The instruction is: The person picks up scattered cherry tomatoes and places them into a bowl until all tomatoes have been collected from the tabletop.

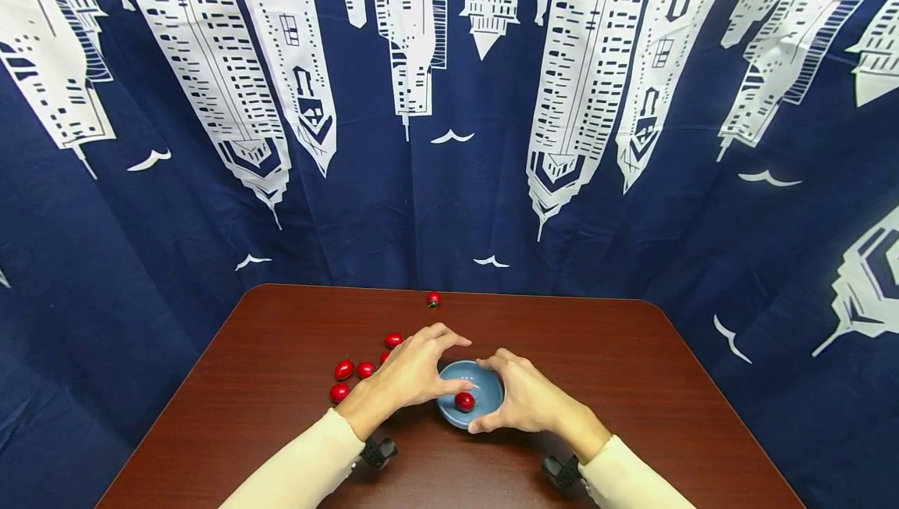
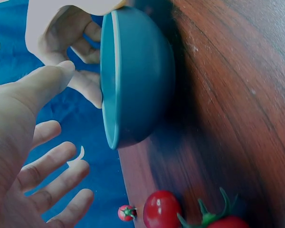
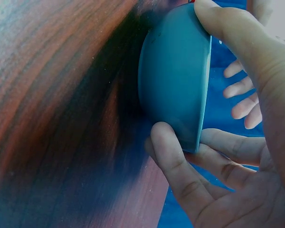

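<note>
The right grip (image 1: 527, 396) held a round blue bowl (image 1: 486, 393) on the brown wooden table (image 1: 281, 353), one glossy red tomato (image 1: 464, 401) inside. The left grip (image 1: 417, 368) hung wide over its other edge, seemingly not touching. I feared a one-sided pull could tip the tomato out.

On the worktop (image 1: 597, 337) we see a bowl (image 1: 491, 397) between left hand (image 1: 420, 364) and right hand (image 1: 527, 400), a tomato (image 1: 464, 402) inside, other tomatoes (image 1: 343, 370) to its left, a lone tomato (image 1: 434, 300) behind, and cloth (image 1: 414, 204) beyond.
</note>
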Demonstrator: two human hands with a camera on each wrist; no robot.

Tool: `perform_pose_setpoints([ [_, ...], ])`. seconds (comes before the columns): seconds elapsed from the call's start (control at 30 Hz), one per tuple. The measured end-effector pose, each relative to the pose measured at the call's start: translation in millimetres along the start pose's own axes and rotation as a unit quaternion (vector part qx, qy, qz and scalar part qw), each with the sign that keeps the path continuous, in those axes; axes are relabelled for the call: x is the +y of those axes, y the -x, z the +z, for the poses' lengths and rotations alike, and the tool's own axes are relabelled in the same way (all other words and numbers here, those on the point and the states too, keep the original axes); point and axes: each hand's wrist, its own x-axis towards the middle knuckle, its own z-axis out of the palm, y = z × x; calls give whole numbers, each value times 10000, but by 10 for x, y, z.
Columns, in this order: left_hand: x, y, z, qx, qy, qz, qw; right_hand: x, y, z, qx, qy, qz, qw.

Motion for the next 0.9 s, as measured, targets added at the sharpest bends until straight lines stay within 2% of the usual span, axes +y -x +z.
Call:
perform_pose_setpoints([
  [0.17, -52, 28, -51, 39, 48, -115, 9999, 52, 1, 36, 190, -133, -184, 9996],
  [0.2, -66, 32, -60, 42, 57, -158, 9998, 133, -7, 86, 279, -122, -376, 9988],
  [0.3, -120, 47, -87, 58, 94, -273, 9996, 160, 3, 105, 435, -189, -551, 9974],
  [0.53, -243, 78, -160, 98, 303, -431, 9986, 10, -2, 6, 72, -25, -60, 10000],
  [0.9, -524, 118, -294, 79, 319, -754, 9966, 28, -12, 12, 86, 29, 5, 10000],
])
